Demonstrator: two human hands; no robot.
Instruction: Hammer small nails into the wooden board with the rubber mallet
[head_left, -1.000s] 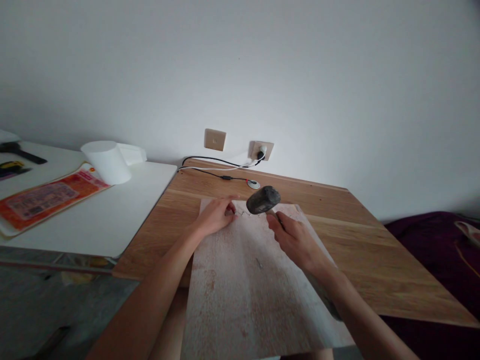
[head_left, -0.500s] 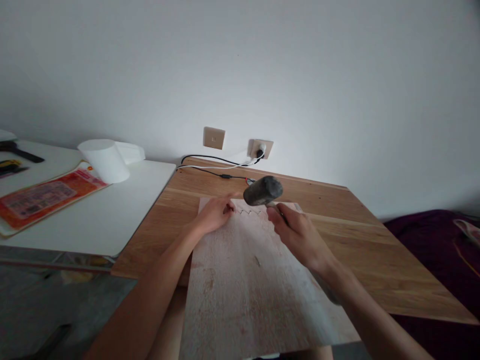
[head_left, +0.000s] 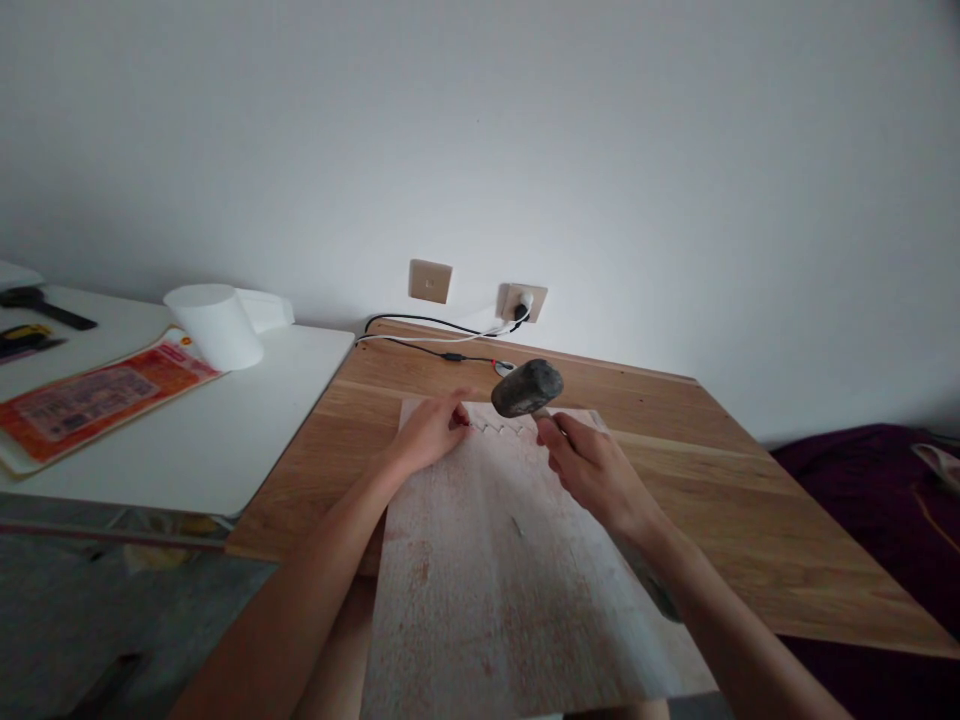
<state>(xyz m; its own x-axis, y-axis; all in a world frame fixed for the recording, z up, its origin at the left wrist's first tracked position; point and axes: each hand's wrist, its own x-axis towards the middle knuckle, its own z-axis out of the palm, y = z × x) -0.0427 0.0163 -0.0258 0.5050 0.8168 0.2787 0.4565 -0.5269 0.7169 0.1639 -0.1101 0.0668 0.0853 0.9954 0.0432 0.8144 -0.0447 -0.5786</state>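
Observation:
A pale wooden board lies in front of me, its far end over the wooden tabletop. Near that far end runs a short zigzag line on the board's face. My left hand rests at the left end of this line, thumb and fingers pinched together; what is between them is too small to make out. My right hand grips a mallet by its handle, close below the dark grey head. The mallet's head hangs above the zigzag line, just right of my left fingers.
On a white table at the left stand a white roll, an orange printed packet and a few tools. Cables run along the wooden tabletop to a wall socket. Dark purple cloth lies at the right.
The mallet's head has dipped very slightly and tilted a little. My left hand stays in the same place on the board. The whole view has shifted a touch.

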